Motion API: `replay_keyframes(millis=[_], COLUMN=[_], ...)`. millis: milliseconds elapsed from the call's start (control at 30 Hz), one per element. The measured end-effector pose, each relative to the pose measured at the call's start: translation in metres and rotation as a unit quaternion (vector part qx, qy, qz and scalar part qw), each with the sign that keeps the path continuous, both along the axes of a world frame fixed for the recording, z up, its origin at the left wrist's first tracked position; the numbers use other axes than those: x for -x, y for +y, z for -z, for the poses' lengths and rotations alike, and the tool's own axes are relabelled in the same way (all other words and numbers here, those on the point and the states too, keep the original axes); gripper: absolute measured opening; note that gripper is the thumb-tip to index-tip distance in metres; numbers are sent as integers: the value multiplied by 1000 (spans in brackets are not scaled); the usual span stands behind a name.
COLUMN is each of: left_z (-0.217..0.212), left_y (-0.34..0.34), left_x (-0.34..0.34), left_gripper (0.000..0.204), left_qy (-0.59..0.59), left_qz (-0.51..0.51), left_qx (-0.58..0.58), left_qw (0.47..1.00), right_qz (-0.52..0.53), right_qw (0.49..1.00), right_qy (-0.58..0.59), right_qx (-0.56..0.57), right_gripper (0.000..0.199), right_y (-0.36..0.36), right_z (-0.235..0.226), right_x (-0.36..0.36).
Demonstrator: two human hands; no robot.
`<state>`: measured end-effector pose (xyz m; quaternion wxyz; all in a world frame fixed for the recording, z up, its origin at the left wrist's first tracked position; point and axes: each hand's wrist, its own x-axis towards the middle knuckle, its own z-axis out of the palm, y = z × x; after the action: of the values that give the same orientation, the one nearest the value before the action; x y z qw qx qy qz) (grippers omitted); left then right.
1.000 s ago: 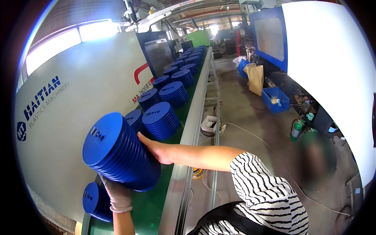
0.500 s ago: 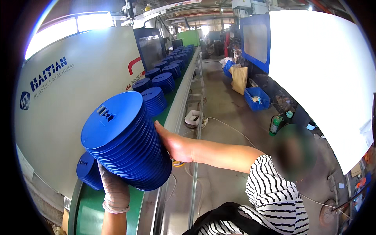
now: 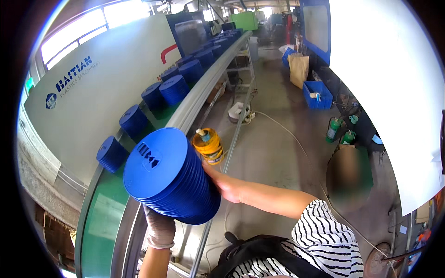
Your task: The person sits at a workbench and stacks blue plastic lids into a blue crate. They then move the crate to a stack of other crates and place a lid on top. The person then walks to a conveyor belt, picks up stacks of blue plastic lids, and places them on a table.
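Between my two hands I hold a tall stack of round blue plastic discs (image 3: 157, 160), tilted, with a small cut-out pattern in the top one. My left hand (image 3: 159, 228), in a light glove, supports the stack from below on its near left side; most of its fingers are hidden under the discs. My bare right hand (image 3: 221, 183) presses against the right side, its fingertips partly hidden behind the stack. The stack is over the near edge of the green conveyor belt (image 3: 103, 215). Shorter stacks of blue discs (image 3: 134, 120) stand along the belt.
A metal conveyor rail (image 3: 194, 104) runs away beside the belt. Beyond my right hand a yellow bucket (image 3: 209, 147) stands low down. On the floor to the right are a blue crate (image 3: 318, 96), a brown paper sack (image 3: 299, 69) and green extinguishers (image 3: 333, 129). A hose crosses the floor.
The held stack and both hands have moved right and slightly down, off the belt's middle toward its near edge. The view has shifted, and the yellow bucket now shows more fully.
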<state>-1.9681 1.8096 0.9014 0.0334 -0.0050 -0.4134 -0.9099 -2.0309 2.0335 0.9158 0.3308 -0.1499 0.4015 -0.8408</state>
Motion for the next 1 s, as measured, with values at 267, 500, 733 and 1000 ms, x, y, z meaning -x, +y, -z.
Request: replay_keyframes(millis=[267, 500, 733, 1000], left_z=[72, 101, 135, 161], left_y=[80, 106, 81, 39], left_x=[-86, -171, -308, -568], left_gripper=[51, 60, 60, 66], left_qy=[-29, -16, -18, 0], left_qz=[4, 3, -90, -234], left_qx=[-34, -56, -46, -21], left_qw=[999, 998, 995, 972], right_qz=[51, 78, -17, -273], right_qw=[995, 992, 995, 959], right_qy=[25, 52, 63, 49], right_qx=[-87, -86, -79, -59], right_gripper=[76, 75, 77, 79], right_y=[100, 124, 82, -38], right_z=[44, 56, 96, 118], right_x=[-97, -175, -251, -398])
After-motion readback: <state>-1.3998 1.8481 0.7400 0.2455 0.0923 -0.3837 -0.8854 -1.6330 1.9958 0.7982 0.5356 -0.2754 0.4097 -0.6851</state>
